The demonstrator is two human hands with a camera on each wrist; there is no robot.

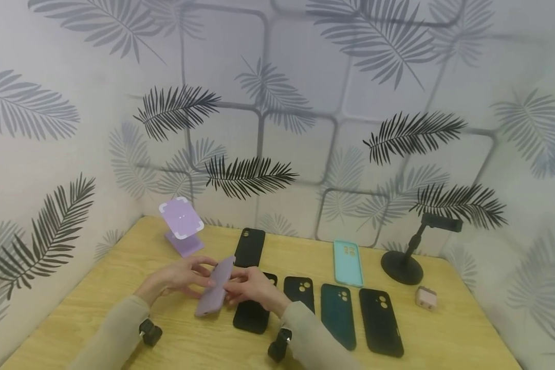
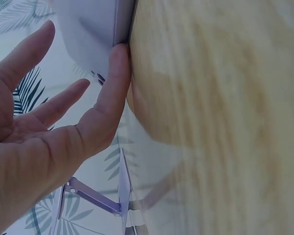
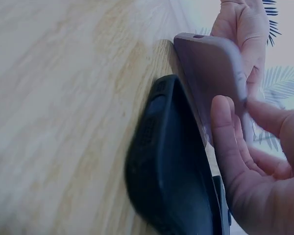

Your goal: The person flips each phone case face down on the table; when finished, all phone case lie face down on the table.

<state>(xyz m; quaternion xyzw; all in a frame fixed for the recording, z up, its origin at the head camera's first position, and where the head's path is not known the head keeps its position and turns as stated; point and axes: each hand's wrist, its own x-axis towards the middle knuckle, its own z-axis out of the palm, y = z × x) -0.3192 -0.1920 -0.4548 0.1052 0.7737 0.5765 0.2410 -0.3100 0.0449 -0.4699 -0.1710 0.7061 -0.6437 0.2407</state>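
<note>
A lilac phone case stands tilted on its long side between both hands, close over the table. My left hand holds its left edge; in the left wrist view one fingertip touches the lower rim while other fingers are spread. My right hand pinches the case's right side between thumb and fingers, as the right wrist view shows. Just under that hand lies a black phone case, its hollow side upward in the right wrist view. Behind the hands rests another black case.
To the right lie a black case, a dark teal case, another black case and a turquoise case. A purple phone stand stands back left, a black stand back right. A pink charger plug sits near the right edge.
</note>
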